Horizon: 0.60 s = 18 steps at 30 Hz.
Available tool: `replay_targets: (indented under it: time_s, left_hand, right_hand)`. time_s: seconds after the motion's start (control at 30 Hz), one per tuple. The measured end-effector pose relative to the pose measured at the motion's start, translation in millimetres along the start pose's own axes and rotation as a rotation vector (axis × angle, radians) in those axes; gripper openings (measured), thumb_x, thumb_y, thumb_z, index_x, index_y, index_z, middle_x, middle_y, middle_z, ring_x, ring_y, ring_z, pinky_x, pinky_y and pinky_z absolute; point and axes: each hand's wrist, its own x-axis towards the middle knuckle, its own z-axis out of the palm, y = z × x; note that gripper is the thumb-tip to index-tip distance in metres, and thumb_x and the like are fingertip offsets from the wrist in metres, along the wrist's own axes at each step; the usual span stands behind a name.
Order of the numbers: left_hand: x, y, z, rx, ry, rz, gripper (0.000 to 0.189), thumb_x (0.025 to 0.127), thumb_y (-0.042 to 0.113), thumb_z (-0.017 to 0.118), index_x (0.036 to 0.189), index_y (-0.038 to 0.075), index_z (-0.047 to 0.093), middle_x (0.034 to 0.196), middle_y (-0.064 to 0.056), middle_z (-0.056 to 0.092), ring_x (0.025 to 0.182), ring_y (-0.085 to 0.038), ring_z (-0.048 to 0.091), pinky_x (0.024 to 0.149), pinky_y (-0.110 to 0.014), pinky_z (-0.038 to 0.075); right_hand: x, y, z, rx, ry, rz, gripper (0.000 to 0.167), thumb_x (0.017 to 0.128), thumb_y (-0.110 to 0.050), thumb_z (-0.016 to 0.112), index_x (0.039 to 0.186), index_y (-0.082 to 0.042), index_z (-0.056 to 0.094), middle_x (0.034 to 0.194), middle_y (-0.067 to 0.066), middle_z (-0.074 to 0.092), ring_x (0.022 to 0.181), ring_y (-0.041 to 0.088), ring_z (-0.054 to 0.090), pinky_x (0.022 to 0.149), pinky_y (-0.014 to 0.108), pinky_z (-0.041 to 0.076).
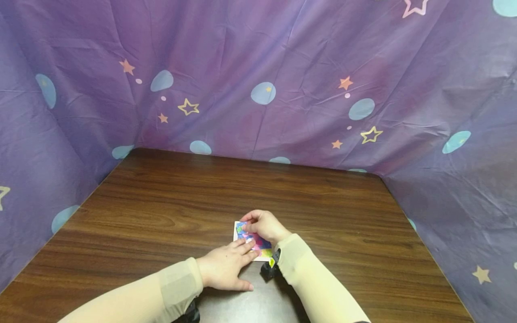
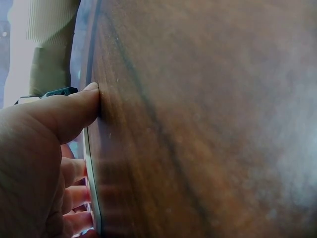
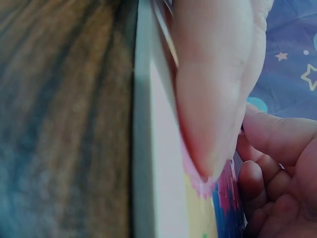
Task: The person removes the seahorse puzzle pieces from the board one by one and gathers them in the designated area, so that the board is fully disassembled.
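Note:
A small flat picture card (image 1: 261,242), brightly coloured in blue, pink and yellow with a white border, lies on the table in front of me. My left hand (image 1: 227,268) spreads its fingers over the card's lower left part, the thumb out on the table. In the right wrist view, the left fingers (image 3: 210,89) press on the card's face beside its thick white edge. My right hand (image 1: 266,225) reaches over the upper part, thumb and index finger pinching at the blue-green corner. The right fingers hide what exactly is pinched; I cannot tell whether it is a separate piece.
The brown wood-grain table (image 1: 169,202) extends around the card to its side edges. A purple curtain (image 1: 226,58) with stars and dots encloses the back and both sides. A black strap end (image 1: 267,271) hangs below the right wrist, beside the card.

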Motion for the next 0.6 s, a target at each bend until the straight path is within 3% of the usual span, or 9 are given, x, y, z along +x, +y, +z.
replay_targets:
  time_s: [0.33, 0.6]
  left_hand:
    - [-0.6, -0.2, -0.7, -0.018, -0.001, -0.018, 0.082, 0.083, 0.065, 0.058, 0.145, 0.013, 0.044, 0.153, -0.011, 0.034, 0.14, -0.031, 0.03, 0.112, -0.038, 0.028]
    - [-0.7, -0.1, -0.6, -0.032, -0.003, -0.018, 0.082, 0.083, 0.065, 0.058, 0.145, 0.013, 0.044, 0.153, -0.011, 0.034, 0.14, -0.031, 0.03, 0.113, -0.038, 0.027]
  right_hand:
    - [-0.6, -2.9, -3.0, 0.041, 0.008, 0.006, 0.013, 0.082, -0.002, 0.07, 0.094, 0.0, 0.066, 0.074, 0.0, 0.062, 0.065, 0.01, 0.055, 0.056, 0.021, 0.043]
    - [3.0, -0.5, -8.9, 0.161, 0.021, -0.017, 0.018, 0.081, 0.0, 0.07, 0.097, 0.006, 0.065, 0.071, -0.003, 0.061, 0.061, 0.008, 0.052, 0.053, 0.02, 0.041]
